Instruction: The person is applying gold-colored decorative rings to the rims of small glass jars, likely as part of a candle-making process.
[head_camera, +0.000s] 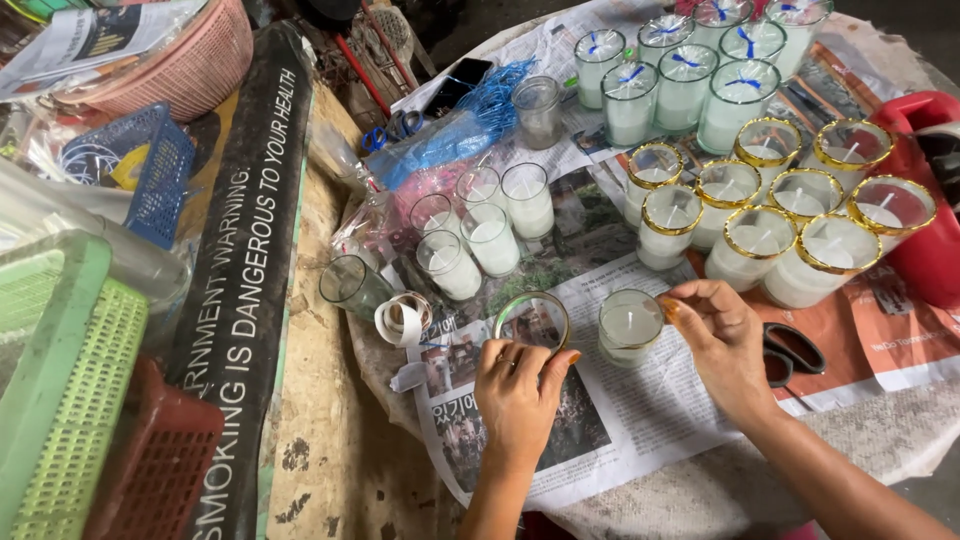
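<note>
Candle glass (630, 327) stands on the newspaper (640, 410), bare-rimmed, touching your right hand (722, 340), whose fingertips pinch gold tape at the rim. Left hand (515, 385) holds the tape roll (532, 320), grip closed on its edge. Keep the strip level with the lip and taut. Finished gold-rimmed candles (780, 215) crowd behind; scissors (790, 352) lie just beside your right wrist on the worktop.
</note>
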